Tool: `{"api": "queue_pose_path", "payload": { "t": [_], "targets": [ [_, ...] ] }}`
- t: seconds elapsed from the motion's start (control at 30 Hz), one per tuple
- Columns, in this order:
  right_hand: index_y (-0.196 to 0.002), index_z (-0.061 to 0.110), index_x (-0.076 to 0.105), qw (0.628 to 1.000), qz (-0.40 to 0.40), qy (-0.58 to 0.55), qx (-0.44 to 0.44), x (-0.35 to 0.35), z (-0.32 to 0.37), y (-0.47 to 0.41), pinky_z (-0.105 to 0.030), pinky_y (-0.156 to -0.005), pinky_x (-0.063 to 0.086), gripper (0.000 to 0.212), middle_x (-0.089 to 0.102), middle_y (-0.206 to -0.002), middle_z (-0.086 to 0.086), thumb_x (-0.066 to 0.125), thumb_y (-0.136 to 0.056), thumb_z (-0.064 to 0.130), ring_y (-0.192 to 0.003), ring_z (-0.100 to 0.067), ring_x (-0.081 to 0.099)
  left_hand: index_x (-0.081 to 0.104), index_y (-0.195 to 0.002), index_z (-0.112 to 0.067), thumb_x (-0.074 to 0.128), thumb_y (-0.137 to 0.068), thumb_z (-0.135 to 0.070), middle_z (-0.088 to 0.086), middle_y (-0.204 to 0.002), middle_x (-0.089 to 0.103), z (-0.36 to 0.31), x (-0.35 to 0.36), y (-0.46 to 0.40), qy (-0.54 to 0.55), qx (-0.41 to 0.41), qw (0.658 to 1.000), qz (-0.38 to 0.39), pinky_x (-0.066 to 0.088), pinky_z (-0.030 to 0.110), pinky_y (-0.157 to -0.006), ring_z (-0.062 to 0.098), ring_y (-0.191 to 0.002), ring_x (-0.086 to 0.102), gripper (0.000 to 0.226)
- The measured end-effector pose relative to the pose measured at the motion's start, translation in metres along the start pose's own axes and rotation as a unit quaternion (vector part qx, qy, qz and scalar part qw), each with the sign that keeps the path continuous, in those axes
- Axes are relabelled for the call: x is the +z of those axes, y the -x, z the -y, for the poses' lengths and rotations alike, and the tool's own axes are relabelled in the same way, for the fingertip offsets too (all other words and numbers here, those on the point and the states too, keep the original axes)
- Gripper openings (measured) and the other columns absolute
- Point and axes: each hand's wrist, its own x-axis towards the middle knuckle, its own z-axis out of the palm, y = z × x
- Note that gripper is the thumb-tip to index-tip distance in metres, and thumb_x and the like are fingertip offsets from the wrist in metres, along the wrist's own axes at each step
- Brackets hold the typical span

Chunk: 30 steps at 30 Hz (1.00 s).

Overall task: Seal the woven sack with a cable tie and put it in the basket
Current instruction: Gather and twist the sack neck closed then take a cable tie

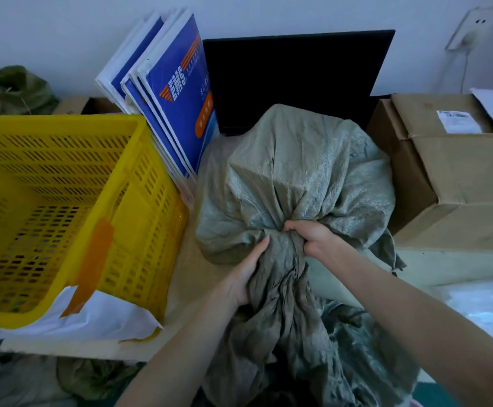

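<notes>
A grey-green woven sack (295, 177) lies full and rounded on the table in the middle of the head view. Its mouth is gathered into a twisted neck that trails toward me. My right hand (313, 236) grips the neck close to the sack's body. Just below it, my left hand (245, 274) clasps the bunched fabric from the left. A yellow slotted plastic basket (139, 183) stands to the left of the sack, its inside bare apart from orange tape on a wall. I see no cable tie.
Blue and white mailer envelopes (174, 92) lean upright between the basket and a black panel (295, 74) at the back. Cardboard boxes (451, 177) sit right of the sack. White paper (98, 318) lies at the basket's front. More green sacks (13, 89) lie at far left.
</notes>
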Motion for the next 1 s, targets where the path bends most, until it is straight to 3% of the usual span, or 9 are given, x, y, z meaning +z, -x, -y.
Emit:
{"api": "queue_pose_path", "payload": {
  "t": [0.13,0.23,0.3,0.4,0.5,0.6,0.7,0.83,1.0],
  "targets": [
    [-0.086,-0.003,0.059,0.999,0.034,0.036,0.019,-0.005,0.004,0.002,-0.033,-0.053,0.057,0.016,0.063,-0.085,-0.017,0.043,-0.092,-0.005,-0.075,-0.027,0.061,0.065,-0.114,-0.007,0.074,-0.067,-0.052,0.014,-0.103,0.072,0.000,0.010,-0.012,-0.067,-0.026,0.997,0.013,0.049,0.038,-0.094,0.026,-0.102,0.064,0.066],
    [-0.083,-0.003,0.058,0.997,0.044,0.057,0.035,-0.008,0.006,0.002,-0.031,-0.050,0.057,0.016,0.063,-0.084,-0.016,0.045,-0.092,-0.005,-0.076,-0.027,0.060,0.065,-0.117,-0.008,0.076,-0.072,-0.044,0.005,-0.083,0.074,-0.003,0.017,-0.018,-0.157,-0.053,0.986,0.011,0.056,0.027,-0.070,0.015,-0.073,0.069,0.058],
    [-0.091,-0.005,0.059,0.996,0.044,0.064,0.041,-0.008,0.007,0.000,-0.033,-0.056,0.058,0.012,0.063,-0.089,-0.018,0.047,-0.091,-0.005,-0.080,-0.028,0.061,0.065,-0.117,-0.011,0.079,-0.064,-0.042,0.003,-0.080,0.071,-0.009,0.023,-0.015,-0.245,-0.048,0.968,0.002,0.055,0.026,-0.071,0.014,-0.071,0.068,0.064],
    [-0.102,-0.005,0.060,0.997,0.048,0.052,0.025,-0.006,0.011,-0.004,-0.042,-0.079,0.053,0.017,0.064,-0.096,-0.018,0.049,-0.088,-0.008,-0.087,-0.030,0.062,0.062,-0.097,-0.019,0.075,-0.075,-0.036,0.002,-0.086,0.063,-0.018,0.025,-0.011,-0.350,-0.023,0.934,-0.070,0.052,0.026,-0.073,0.016,-0.080,0.060,0.031],
    [-0.093,-0.003,0.060,0.998,0.049,0.038,-0.005,-0.001,0.019,-0.004,-0.041,-0.081,0.049,0.014,0.063,-0.094,-0.017,0.048,-0.089,-0.009,-0.086,-0.030,0.060,0.066,-0.097,-0.015,0.068,-0.082,-0.031,-0.002,-0.083,0.062,-0.021,0.024,-0.011,-0.358,0.004,0.932,-0.060,0.049,0.022,-0.064,0.012,-0.077,0.057,0.022],
    [-0.100,-0.004,0.060,0.998,0.048,0.028,-0.019,0.005,0.022,-0.010,-0.039,-0.072,0.052,0.016,0.063,-0.093,-0.017,0.050,-0.088,-0.008,-0.083,-0.029,0.061,0.063,-0.068,-0.013,0.061,-0.086,-0.019,0.004,-0.077,0.070,-0.014,0.022,-0.011,-0.287,0.007,0.958,-0.017,0.050,0.027,-0.079,0.014,-0.073,0.062,0.019],
    [-0.106,-0.004,0.060,0.998,0.051,0.034,-0.028,0.009,0.023,-0.018,-0.041,-0.082,0.053,0.020,0.064,-0.105,-0.018,0.055,-0.087,-0.005,-0.094,-0.030,0.062,0.062,-0.060,-0.013,0.066,-0.081,-0.013,0.007,-0.065,0.063,-0.009,0.014,-0.018,-0.214,0.066,0.969,-0.103,0.054,0.036,-0.078,0.020,-0.062,0.061,0.021],
    [-0.112,-0.003,0.061,0.997,0.033,0.066,-0.029,0.008,0.033,-0.024,-0.041,-0.088,0.052,0.028,0.064,-0.114,-0.019,0.060,-0.084,-0.002,-0.102,-0.031,0.062,0.062,-0.083,-0.015,0.072,-0.079,-0.018,0.002,-0.079,0.062,-0.004,0.023,-0.010,-0.206,0.136,0.957,-0.150,0.051,0.033,-0.082,0.018,-0.075,0.061,0.012],
    [-0.113,-0.003,0.059,0.996,0.018,0.078,-0.040,0.002,0.038,-0.026,-0.036,-0.086,0.050,0.030,0.063,-0.111,-0.014,0.064,-0.084,-0.001,-0.097,-0.027,0.061,0.046,-0.129,-0.017,0.072,-0.082,-0.017,-0.007,-0.109,0.050,0.013,0.024,-0.006,-0.263,0.180,0.937,-0.143,0.035,0.021,-0.086,0.009,-0.103,0.048,0.054]
  ]
}}
